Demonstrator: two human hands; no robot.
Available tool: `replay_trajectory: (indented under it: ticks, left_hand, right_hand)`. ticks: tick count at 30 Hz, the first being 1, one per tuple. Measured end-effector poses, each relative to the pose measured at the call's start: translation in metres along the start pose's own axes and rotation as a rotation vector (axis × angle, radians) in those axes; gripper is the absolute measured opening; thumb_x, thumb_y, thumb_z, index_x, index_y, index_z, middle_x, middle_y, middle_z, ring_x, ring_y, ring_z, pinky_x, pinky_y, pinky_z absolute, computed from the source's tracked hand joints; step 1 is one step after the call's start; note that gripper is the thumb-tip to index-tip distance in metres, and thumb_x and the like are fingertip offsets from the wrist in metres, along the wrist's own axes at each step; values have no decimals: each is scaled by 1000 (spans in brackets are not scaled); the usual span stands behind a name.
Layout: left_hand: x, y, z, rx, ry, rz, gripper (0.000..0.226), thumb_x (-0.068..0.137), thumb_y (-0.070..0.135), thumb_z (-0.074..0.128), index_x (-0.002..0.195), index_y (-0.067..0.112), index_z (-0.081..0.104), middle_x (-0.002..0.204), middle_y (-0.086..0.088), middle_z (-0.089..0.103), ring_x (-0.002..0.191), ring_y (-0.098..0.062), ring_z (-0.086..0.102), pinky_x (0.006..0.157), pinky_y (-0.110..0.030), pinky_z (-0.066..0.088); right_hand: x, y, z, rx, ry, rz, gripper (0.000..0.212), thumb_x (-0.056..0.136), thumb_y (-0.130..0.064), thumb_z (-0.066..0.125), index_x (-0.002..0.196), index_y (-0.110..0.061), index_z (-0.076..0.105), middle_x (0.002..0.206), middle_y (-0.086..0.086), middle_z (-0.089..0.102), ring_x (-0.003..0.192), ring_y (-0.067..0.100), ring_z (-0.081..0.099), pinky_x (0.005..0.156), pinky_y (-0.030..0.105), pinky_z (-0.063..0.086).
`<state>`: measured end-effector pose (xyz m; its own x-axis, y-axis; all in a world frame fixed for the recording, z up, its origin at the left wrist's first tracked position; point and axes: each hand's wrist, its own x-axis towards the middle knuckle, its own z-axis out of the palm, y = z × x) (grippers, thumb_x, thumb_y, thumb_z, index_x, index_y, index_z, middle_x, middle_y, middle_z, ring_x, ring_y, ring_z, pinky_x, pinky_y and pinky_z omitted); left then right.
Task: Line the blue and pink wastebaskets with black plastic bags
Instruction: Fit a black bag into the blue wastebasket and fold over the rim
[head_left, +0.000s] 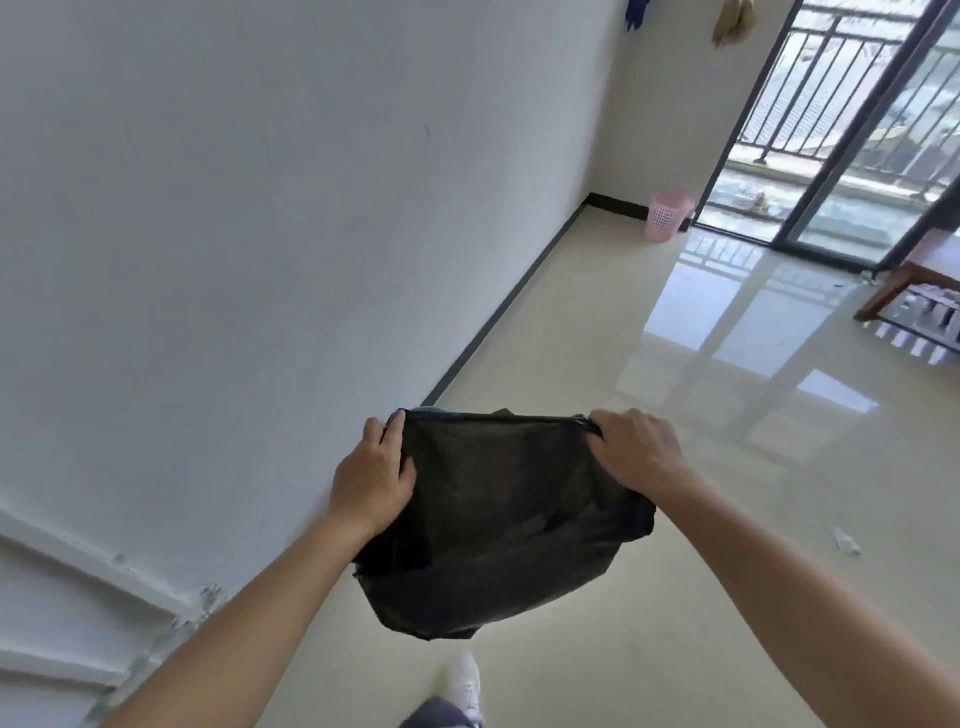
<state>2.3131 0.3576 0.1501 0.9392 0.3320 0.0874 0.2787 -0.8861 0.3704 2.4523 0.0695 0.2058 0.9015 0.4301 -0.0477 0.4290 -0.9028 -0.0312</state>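
I hold a black plastic bag (509, 519) stretched out flat in front of me above the floor. My left hand (374, 478) grips its upper left corner and my right hand (634, 457) grips its upper right corner. A sliver of blue (431, 410) peeks over the bag's top edge by the wall; I cannot tell whether it is the blue wastebasket, the rest being hidden behind the bag. The pink mesh wastebasket (667, 215) stands empty in the far corner next to the balcony door.
A white wall (260, 260) runs along the left with a dark baseboard. Glossy beige floor tiles (727, 519) stretch ahead. A sliding glass balcony door (831, 156) is at the far end, a wooden bench (914, 280) at the right, a paper scrap (845, 540) on the floor.
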Motion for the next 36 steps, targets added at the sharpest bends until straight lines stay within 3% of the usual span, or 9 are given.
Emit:
replay_trajectory:
  ticks: [8, 14, 19, 23, 25, 27, 29, 33, 36]
  left_hand:
    - [167, 15, 13, -3, -41, -87, 67, 96, 24, 48, 154, 19, 14, 123, -11, 39, 64, -21, 50, 59, -31, 44]
    - [232, 0, 53, -4, -38, -297, 76, 90, 7, 50, 154, 26, 13, 117, -9, 35, 60, -21, 48, 57, -32, 46]
    - [259, -3, 80, 54, -39, -561, 84, 87, -2, 52, 154, 32, 12, 117, -9, 36, 61, -18, 48, 59, -31, 49]
    - [273, -9, 89, 162, -72, -674, 89, 85, -4, 55, 153, 34, 14, 110, -7, 38, 67, -16, 45, 56, -26, 40]
    - [280, -16, 95, 193, -99, -710, 90, 83, -5, 56, 154, 34, 16, 110, -7, 38, 72, -17, 45, 56, -26, 37]
    - [287, -28, 106, 211, -114, -719, 91, 83, -6, 56, 154, 35, 17, 108, -6, 38, 72, -17, 44, 55, -26, 35]
    - [296, -45, 124, 221, -121, -716, 91, 82, -7, 56, 154, 35, 17, 107, -6, 38, 71, -18, 44, 53, -27, 36]
    - [309, -81, 189, 201, -113, -724, 88, 83, -7, 52, 153, 34, 17, 106, -6, 37, 72, -20, 43, 53, -30, 37]
    - [314, -114, 244, 159, -59, -756, 85, 84, -7, 49, 153, 34, 18, 111, -9, 39, 70, -24, 47, 54, -33, 40]
  right_hand:
    - [189, 39, -25, -22, 35, -75, 36, 99, -45, 40, 96, -20, 64, 94, 6, 71, 89, 32, 66, 68, 34, 38]
    - [333, 43, 7, -49, -130, -272, 42, 95, -53, 41, 88, -19, 64, 90, 4, 70, 78, 28, 59, 68, 33, 38]
    - [447, 22, 43, -80, -272, -518, 59, 86, -75, 37, 87, -23, 65, 80, -2, 65, 76, 22, 60, 66, 32, 39]
    - [507, 3, 66, -202, -399, -723, 79, 65, -97, 41, 93, -26, 61, 83, -5, 65, 81, 20, 60, 70, 32, 43]
    - [528, -7, 79, -264, -443, -793, 71, 64, -88, 57, 97, -25, 59, 88, -4, 65, 85, 22, 62, 70, 33, 44]
    - [544, -14, 99, -314, -437, -821, 39, 79, -52, 68, 101, -21, 61, 95, 0, 68, 89, 25, 63, 71, 32, 46]
    - [554, -21, 127, -335, -435, -764, 21, 83, -23, 60, 103, -16, 63, 93, 3, 65, 85, 27, 61, 68, 32, 45]
    - [564, -27, 203, -223, -421, -584, 15, 86, -12, 51, 97, -11, 62, 92, 8, 64, 75, 29, 52, 66, 32, 42]
    - [571, -32, 262, -42, -385, -481, 24, 88, -12, 45, 106, -14, 61, 96, 10, 55, 77, 30, 50, 68, 34, 41]
